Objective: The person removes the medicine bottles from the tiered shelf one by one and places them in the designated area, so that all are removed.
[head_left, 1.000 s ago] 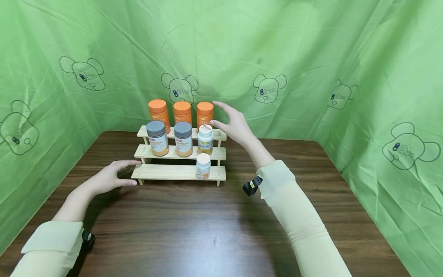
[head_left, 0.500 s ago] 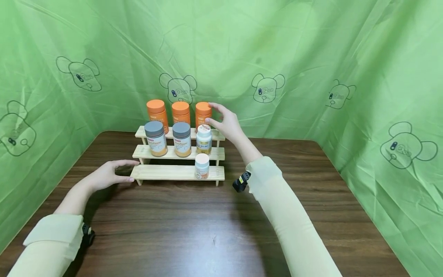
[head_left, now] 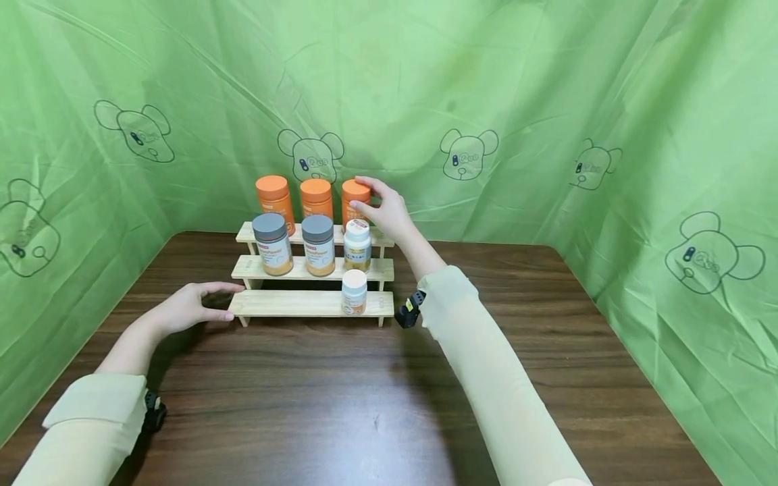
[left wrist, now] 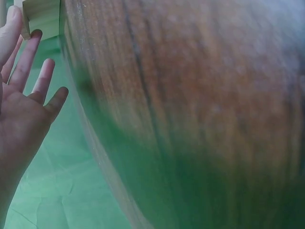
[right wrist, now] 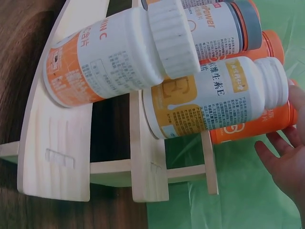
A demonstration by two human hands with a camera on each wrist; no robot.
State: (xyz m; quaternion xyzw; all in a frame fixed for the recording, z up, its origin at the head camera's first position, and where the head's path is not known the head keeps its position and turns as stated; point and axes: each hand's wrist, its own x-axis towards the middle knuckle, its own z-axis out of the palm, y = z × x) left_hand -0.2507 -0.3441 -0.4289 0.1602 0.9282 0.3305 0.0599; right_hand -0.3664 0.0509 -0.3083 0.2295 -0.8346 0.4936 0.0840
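My right hand (head_left: 389, 210) is at the right-hand orange bottle (head_left: 349, 212) on the top tier of a wooden step rack (head_left: 298, 305). Its thumb lies across the bottle's front and a finger reaches over the orange cap; in the right wrist view the far fingers (right wrist: 274, 143) are beside that bottle, partly hidden. My left hand (head_left: 182, 310) rests at the rack's lower left end, fingers extended, with thumb and fingertips touching the bottom tier's edge. In front of the right hand stands a white vitamin E bottle (head_left: 357, 248). A small white vitamin C bottle (head_left: 354, 297) stands on the bottom tier.
Two more orange bottles (head_left: 275, 202) stand on the top tier. Two grey-capped jars (head_left: 273, 250) share the middle tier with the vitamin E bottle. The rack stands on a dark wooden table (head_left: 292, 391), with green cloth (head_left: 389, 81) hung behind and at the sides.
The right hand has moved left, from beside the right-hand orange bottle to around its upper part. My left hand has stayed at the rack's end. All bottles keep their places on the rack.
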